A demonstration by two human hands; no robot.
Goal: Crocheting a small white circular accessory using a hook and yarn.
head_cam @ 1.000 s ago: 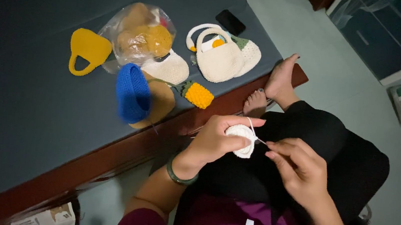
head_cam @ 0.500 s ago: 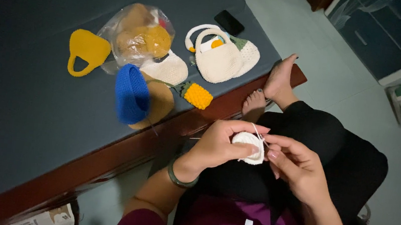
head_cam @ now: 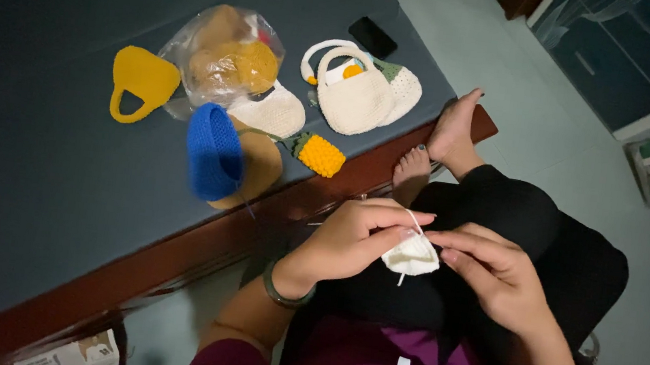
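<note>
A small white crocheted piece (head_cam: 411, 255) is pinched between both hands over my lap. My left hand (head_cam: 351, 238) grips its left side, with a thin white yarn strand looping over the fingers. My right hand (head_cam: 490, 271) pinches its right edge with thumb and forefinger. A dark green bangle (head_cam: 284, 292) sits on my left wrist. My bare foot (head_cam: 440, 143) rests against the edge of the wooden-rimmed platform (head_cam: 196, 237).
On the dark blue platform surface lie a yellow crocheted bag (head_cam: 142, 80), a clear plastic bag of yarn (head_cam: 229, 57), a blue crocheted piece (head_cam: 212, 153), a small yellow knobbly piece (head_cam: 321, 155), cream crocheted bags (head_cam: 356, 92) and a black phone (head_cam: 372, 37). Pale tiled floor lies to the right.
My right hand has moved in from the right and now pinches the white piece. The piece has shifted slightly lower and the yarn strand now loops over my left fingers.
</note>
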